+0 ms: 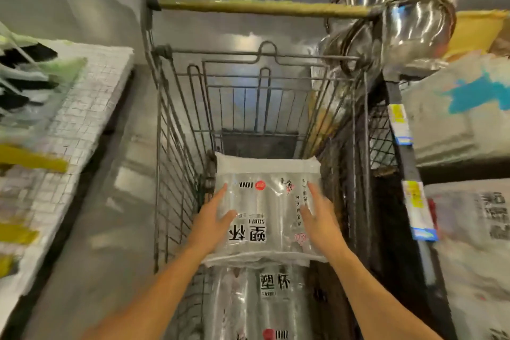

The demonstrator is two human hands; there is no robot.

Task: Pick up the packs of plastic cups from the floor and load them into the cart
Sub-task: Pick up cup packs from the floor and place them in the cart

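Pressing a glossy top pack (266, 201) of plastic cups flat inside a wire cart (165, 146).

Filling most of the view: cart of thin grey wire, deep and tapering, with a round dull-yellow handle bar (262, 7) across its far end. Lying inside at the near end: top pack, a rectangular pillow of clear crinkled film with white welded edges, black characters and a round red mark, ribbed by the cup stacks within, resting on a lower pack (265, 298) of the same shiny film. Beside the cart's far right corner: nested steel bowls (414, 22), round and mirror-bright. Laid against the top pack's two sides: left hand (212, 218) and right hand (321, 218), fingers straight and slightly spread, flat on the film, pinching nothing. Fixed to the dark shelf edge at right: small yellow-and-blue price tags (400, 124).
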